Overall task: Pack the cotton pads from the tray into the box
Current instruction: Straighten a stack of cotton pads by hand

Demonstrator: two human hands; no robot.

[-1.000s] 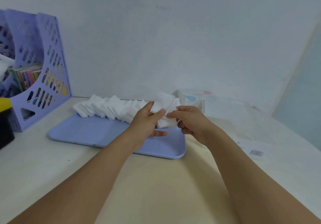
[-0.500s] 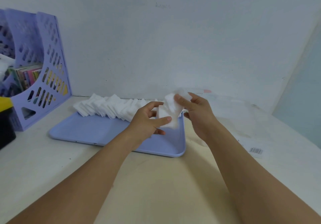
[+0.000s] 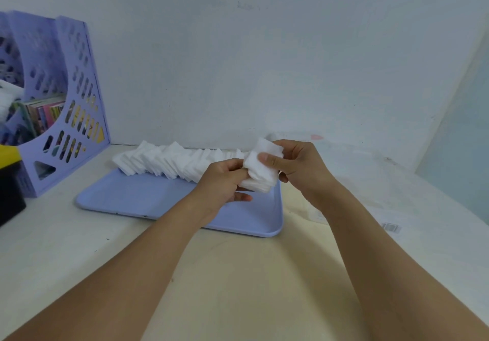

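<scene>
Both hands pinch one small stack of cotton pads (image 3: 260, 172) over the tray's (image 3: 164, 203) right end: right hand (image 3: 296, 166) thumb on its face, left hand (image 3: 225, 182) at its side. Rest lie fanned along the tray's far edge. Pads look light, soft and prone to sliding apart, so squeeze the flat faces, not the edges.

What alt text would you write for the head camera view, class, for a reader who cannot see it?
Two bare hands, left hand and right hand, hold a small stack of white cotton pads above the right end of a blue tray. A long row of pads lies along the tray's far edge, with a purple file rack at the left.
</scene>
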